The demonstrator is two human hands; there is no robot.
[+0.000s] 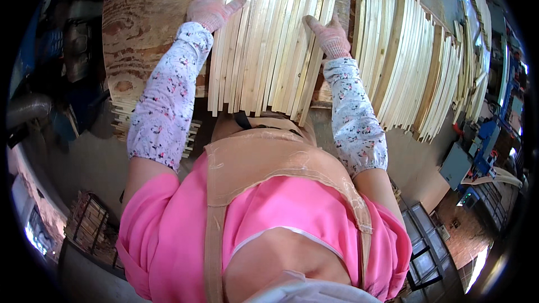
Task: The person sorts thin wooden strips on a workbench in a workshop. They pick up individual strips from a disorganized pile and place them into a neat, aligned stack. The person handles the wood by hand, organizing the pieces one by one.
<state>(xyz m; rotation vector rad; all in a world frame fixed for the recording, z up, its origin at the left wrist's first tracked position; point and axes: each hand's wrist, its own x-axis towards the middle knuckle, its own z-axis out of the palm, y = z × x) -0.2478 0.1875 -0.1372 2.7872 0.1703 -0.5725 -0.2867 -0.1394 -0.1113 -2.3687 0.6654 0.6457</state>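
Note:
A row of pale wooden strips lies side by side in front of me, with uneven near ends. Along its left side rests my left hand in a pinkish work glove, thumb stretched out over the outer strips. My right hand, gloved alike, is at the row's right side. Its thumb and a finger are spread apart at the outermost strip, which slants a little away from the others. Neither hand is wrapped round a strip. The fingers' undersides are hidden.
The strips lie on a plywood table with dark grain. More wooden strips stand in a long row to the right, with thicker pieces among them. Below the table's left side are stacked strips. Blue machinery stands far right.

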